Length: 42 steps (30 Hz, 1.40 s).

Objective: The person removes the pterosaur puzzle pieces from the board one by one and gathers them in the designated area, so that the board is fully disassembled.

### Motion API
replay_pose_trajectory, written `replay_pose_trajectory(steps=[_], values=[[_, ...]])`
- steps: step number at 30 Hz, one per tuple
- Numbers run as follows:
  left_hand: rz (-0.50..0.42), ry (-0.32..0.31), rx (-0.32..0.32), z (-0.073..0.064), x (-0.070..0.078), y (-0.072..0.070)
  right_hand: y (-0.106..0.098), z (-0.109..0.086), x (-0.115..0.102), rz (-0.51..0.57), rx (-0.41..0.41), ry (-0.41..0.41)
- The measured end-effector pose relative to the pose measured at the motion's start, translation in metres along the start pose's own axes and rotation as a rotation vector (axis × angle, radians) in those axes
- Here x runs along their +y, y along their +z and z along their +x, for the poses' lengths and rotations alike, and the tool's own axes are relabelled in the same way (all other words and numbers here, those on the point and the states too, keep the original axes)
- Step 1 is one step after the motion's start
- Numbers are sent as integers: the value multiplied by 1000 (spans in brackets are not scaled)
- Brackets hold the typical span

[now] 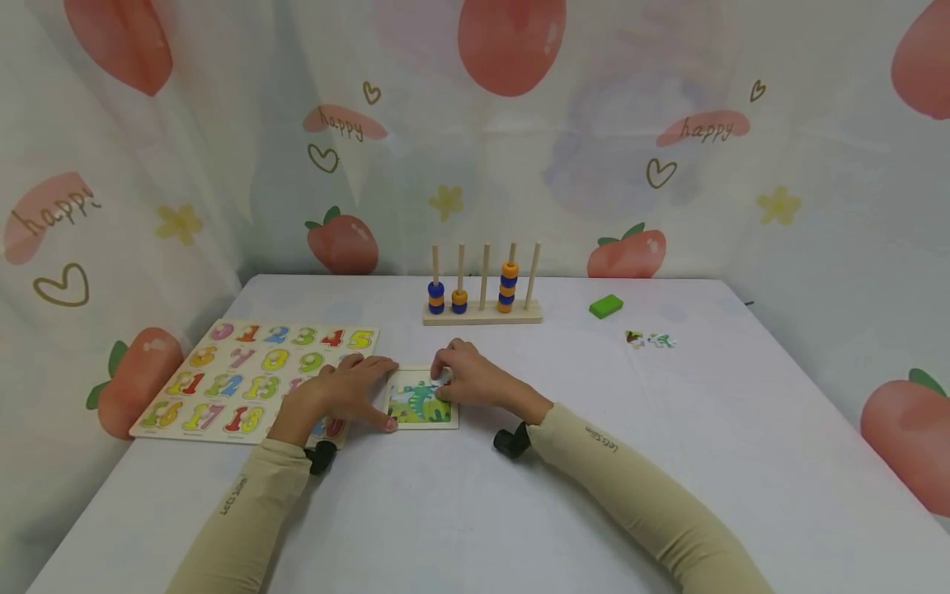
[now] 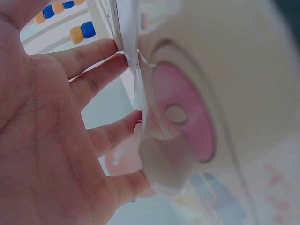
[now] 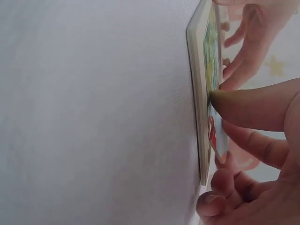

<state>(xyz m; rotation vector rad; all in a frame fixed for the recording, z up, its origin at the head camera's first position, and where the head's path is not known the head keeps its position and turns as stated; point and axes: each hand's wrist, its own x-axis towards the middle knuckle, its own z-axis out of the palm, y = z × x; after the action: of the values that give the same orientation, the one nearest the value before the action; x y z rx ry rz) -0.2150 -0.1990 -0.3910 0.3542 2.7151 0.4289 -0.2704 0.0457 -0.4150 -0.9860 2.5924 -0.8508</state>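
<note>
A small wooden jigsaw [image 1: 423,426] with a green dinosaur picture lies flat on the table between both hands. The fingers of my left hand [image 1: 336,394] are spread over the right part of the number board, and its thumb touches the jigsaw's lower left corner. In the left wrist view those fingers look fairly straight. At the jigsaw's upper right, my right hand [image 1: 475,379] pinches a puzzle piece [image 3: 219,138] between thumb and fingers. The right wrist view shows this piece tilted against the picture, partly above the frame; fingers hide some of it.
A wooden number board [image 1: 223,440] with coloured numerals lies at the left. Behind the jigsaw stands a peg rack [image 1: 482,316] with blue and orange beads. Toward the back right are a green block [image 1: 606,306] and loose puzzle pieces [image 1: 659,340].
</note>
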Motion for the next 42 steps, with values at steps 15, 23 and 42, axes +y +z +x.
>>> replay_pose_trajectory(steps=[15,23,42], values=[[0,-12,-1,2,-1,1,-10,-4,4,93,85,-101],[-1,-3,-3,1,0,0,-10,-6,7,118,69,-111],[-9,-10,-12,0,-1,1,-31,-20,12,205,232,-19]])
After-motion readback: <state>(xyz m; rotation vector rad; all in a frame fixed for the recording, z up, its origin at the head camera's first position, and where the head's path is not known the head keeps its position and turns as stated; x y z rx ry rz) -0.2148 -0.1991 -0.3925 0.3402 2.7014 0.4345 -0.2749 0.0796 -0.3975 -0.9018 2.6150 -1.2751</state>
